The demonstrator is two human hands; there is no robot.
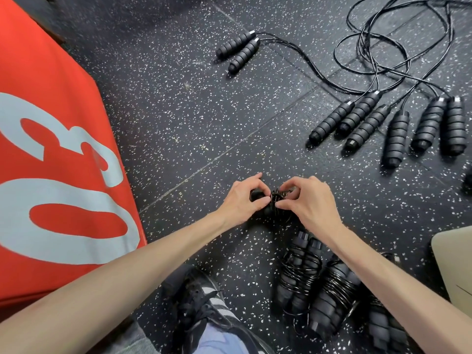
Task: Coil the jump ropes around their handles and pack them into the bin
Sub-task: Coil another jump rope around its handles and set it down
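Speckled rubber floor (194,118) carries loose ropes; left hand (241,199) clamps the handles (258,196) steady while right hand (310,200) pinches the coil (277,196) snug.

A box (51,149) is standing on the floor (178,111) at the left. 2 handles (237,51) are lying far ahead, 6 handles (390,126) at the right, and coiled ropes (319,282) nearest, beside a shoe (201,300).

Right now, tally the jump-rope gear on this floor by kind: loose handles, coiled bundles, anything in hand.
Loose handles: 8
Coiled bundles on the floor: 3, one partly hidden
Bundle held by left hand and right hand: 1
Total: 12
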